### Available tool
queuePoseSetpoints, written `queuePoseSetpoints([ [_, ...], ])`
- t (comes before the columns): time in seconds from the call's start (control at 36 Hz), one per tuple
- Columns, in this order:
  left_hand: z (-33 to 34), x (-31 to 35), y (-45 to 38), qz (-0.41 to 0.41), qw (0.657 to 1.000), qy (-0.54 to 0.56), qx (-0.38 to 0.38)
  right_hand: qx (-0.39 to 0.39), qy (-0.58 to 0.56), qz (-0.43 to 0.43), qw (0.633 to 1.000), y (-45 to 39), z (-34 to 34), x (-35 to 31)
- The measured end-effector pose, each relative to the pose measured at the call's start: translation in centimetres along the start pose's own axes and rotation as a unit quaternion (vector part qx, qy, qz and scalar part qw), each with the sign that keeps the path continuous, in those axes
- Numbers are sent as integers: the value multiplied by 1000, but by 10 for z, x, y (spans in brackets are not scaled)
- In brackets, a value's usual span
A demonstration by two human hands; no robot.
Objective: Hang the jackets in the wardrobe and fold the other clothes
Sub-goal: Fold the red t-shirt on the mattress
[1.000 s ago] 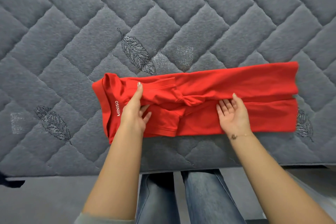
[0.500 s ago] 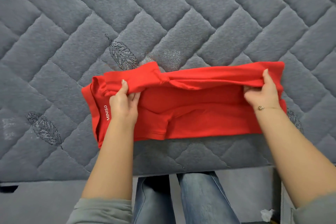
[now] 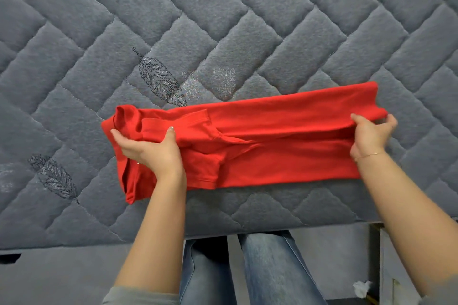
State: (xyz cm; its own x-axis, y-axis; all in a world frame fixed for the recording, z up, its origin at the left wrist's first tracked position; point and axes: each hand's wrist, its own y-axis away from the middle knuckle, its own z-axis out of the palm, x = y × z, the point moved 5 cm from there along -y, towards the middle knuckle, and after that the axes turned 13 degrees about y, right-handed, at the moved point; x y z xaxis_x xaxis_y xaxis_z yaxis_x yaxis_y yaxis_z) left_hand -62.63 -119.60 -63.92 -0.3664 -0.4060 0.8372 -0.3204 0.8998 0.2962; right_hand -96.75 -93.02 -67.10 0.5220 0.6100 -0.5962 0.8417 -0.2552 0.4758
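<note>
So I've got the red shirt (image 3: 285, 146) stretched out sideways into a long strip across the near edge of the grey quilted mattress (image 3: 223, 20), collar end on my left, hem end on my right. My left hand (image 3: 151, 151) is at the collar end with fingers curled into the fabric, thumb up top and the other fingertips poking out on the far left side, so it's got a proper handful of shirt there. My right hand (image 3: 371, 136) is pinching the hem end, fingers wrapped over the upper fold and thumb on the far side, lifting that layer a bit off the layer under it. There's a thin bracelet (image 3: 371, 155) on that wrist. One short sleeve (image 3: 205, 168) is tucked in flat on the front of the strip, just right of my left hand, and the top fold runs the whole length above it. The lower edge of the shirt sits close to the mattress edge but still on it. A stitched feather pattern (image 3: 161, 79) shows on the mattress just behind the shirt, and another one (image 3: 53, 176) off to the left. Below the mattress edge I can see jeans (image 3: 247, 270), and a crumpled white bit of something (image 3: 361, 288) on the floor at lower right, can't tell what it is.
</note>
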Motion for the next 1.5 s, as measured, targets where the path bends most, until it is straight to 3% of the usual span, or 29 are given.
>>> queuePoseSetpoints([
  [0.08,11,15,25,66,992,-108,2,51,188,-188,963,20,-4,-10],
  [0.14,30,21,43,147,976,-143,-77,11,227,-351,908,43,10,-22],
  [0.25,73,-7,68,256,875,-292,-290,-190,333,-558,736,82,70,-28],
  [0.31,78,-33,60,236,841,-371,-316,-244,406,-613,633,84,90,-16],
  [0.36,79,-50,51,234,829,-402,-311,-234,468,-631,573,67,94,-5],
  [0.42,81,-55,49,245,827,-406,-303,-199,500,-607,584,38,84,-1],
  [0.5,83,-53,53,243,823,-417,-301,-143,532,-531,644,-5,56,1],
  [0.61,94,-34,76,267,826,-380,-319,-137,556,-468,673,-39,20,2],
  [0.67,114,-22,107,344,783,-346,-386,-140,542,-463,687,-43,9,-2],
  [0.72,137,-17,144,404,721,-322,-462,-117,496,-453,731,-45,-6,-6],
  [0.78,162,-17,173,420,679,-323,-509,-85,437,-445,777,-45,-26,-7],
  [0.81,173,-17,184,420,665,-329,-523,-75,420,-454,783,-43,-34,-6],
  [0.94,210,-19,200,440,636,-345,-531,-112,425,-527,727,-35,-40,11],
  [1.06,213,-13,195,484,629,-313,-522,-87,380,-532,751,-44,-36,6],
  [1.14,211,-5,196,482,620,-273,-556,-56,346,-546,761,-44,-39,-5],
  [1.28,200,6,201,484,557,-251,-626,-36,299,-564,768,-31,-63,1],
  [1.36,194,0,203,468,505,-293,-664,-76,328,-541,771,-25,-68,26],
  [1.42,194,-8,202,451,471,-347,-673,-148,349,-495,782,-26,-66,43],
  [1.44,195,-8,203,446,469,-361,-671,-179,350,-475,787,-26,-64,49],
  [1.5,200,0,206,441,502,-341,-662,-183,320,-453,812,-25,-65,54],
])
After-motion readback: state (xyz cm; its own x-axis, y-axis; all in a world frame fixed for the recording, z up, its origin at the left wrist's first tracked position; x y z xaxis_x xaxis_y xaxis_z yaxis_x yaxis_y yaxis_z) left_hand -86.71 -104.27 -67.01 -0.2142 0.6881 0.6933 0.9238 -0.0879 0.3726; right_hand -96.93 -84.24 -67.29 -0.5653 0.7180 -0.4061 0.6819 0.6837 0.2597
